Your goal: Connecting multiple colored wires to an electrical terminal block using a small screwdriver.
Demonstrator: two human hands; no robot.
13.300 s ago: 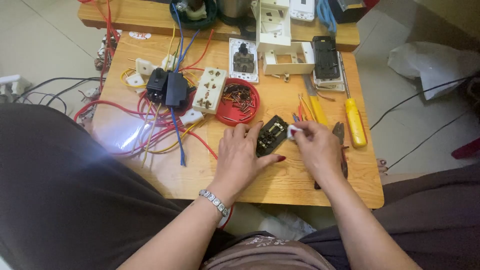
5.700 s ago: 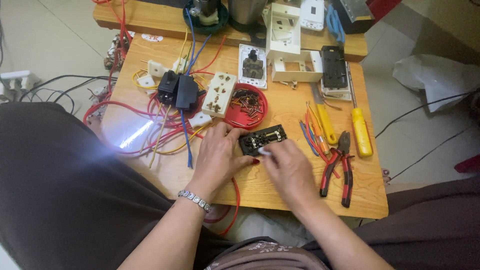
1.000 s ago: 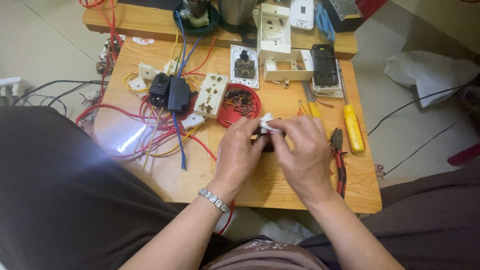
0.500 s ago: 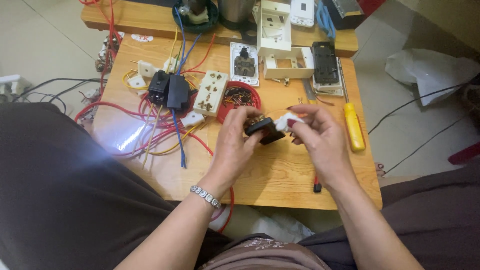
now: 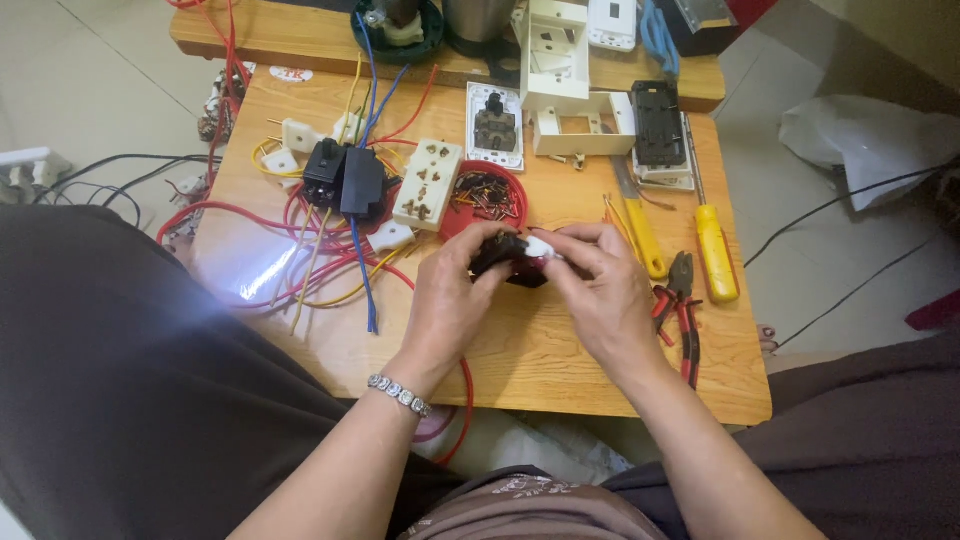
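Above wooden table [image 5: 560, 350], both hands' fingers [image 5: 478, 262] pinch black switch module [image 5: 505, 256].

Your desk [image 5: 560, 350] is pale, matt wood with visible grain. The black switch part [image 5: 505, 258] between your hands looks like smooth, slightly glossy plastic, the white piece [image 5: 540, 246] too. The screwdriver [image 5: 715, 252] has a glossy yellow plastic handle and dull metal shaft. Your bracelet [image 5: 398, 395] glints like metal.

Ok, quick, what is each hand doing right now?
Left hand: closed on the small black plastic electrical module.
Right hand: fingertips pinching a small white plastic piece against that module.
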